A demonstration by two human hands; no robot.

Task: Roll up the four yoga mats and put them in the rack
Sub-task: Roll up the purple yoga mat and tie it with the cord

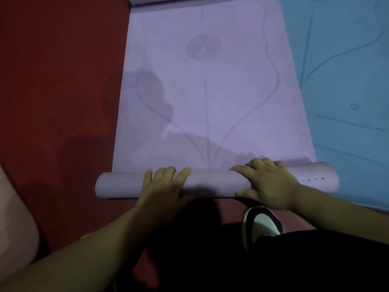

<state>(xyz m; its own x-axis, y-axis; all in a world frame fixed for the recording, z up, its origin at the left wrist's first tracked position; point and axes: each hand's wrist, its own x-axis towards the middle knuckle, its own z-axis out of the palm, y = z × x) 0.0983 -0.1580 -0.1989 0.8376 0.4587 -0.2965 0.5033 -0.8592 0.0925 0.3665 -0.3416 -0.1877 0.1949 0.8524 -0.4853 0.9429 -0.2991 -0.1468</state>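
Purple mat [206, 98]: lies flat on the floor ahead of both hands, its near end wound into a roll; faint curved lines and a round emblem are printed on it.
Rolled end [212, 183]: a tube lying crosswise under both hands, sticking out past the left hand on one side and past the right hand on the other; a row of small dots shows just beyond the right hand.
Left hand [163, 186]: palm down on the roll, fingers spread over its top, pressing on it rather than closed around it.
Right hand [267, 182]: palm down on the roll, fingers draped over the far side, thumb on the near side, loosely cupping the tube.
Blue mat [345, 81]: flat, just beside the purple mat on the right hand's side, touching its edge.
Red floor [63, 81]: spreads beyond the left hand.
Shoe [261, 224]: black and white, just behind the right hand.
Pale object [14, 218]: well off to the left hand's side; I cannot tell what it is.
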